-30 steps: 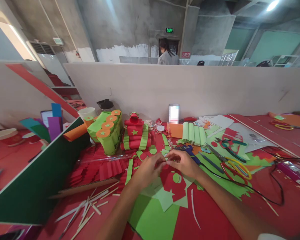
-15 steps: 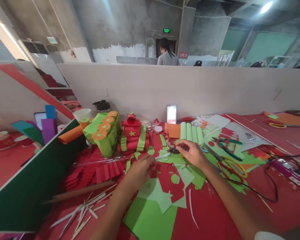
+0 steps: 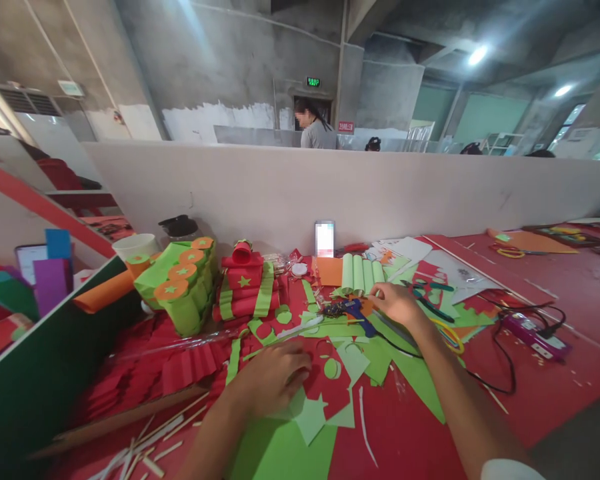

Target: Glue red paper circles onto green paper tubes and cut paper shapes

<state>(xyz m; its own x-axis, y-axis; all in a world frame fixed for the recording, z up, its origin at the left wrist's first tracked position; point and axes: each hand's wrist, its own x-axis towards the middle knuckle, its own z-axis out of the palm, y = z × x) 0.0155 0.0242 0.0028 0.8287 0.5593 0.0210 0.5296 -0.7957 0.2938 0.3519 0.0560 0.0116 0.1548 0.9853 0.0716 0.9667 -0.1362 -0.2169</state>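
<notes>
My left hand hovers or rests low over paper scraps, its fingers loosely bent and slightly apart, with nothing visible in them. Close by are a pale green star cut-out and a white strip. My right hand is at the near end of several light green paper rolls. Its fingers are drawn together; whatever they pinch, if anything, is hidden. Left of that hand, a blue glue gun lies on green paper with its dark nozzle pointing left. My right forearm partly covers yellow-handled scissors.
Red rolls bound with green bands and green rolls with orange star tops stand left. Folded red paper fills a box beside a dark green panel. Green-handled pliers and a purple power strip lie right.
My right hand has shifted right and off the glue gun, which now shows in full. My left hand has drawn slightly nearer to me. The whole view has turned a little right.
</notes>
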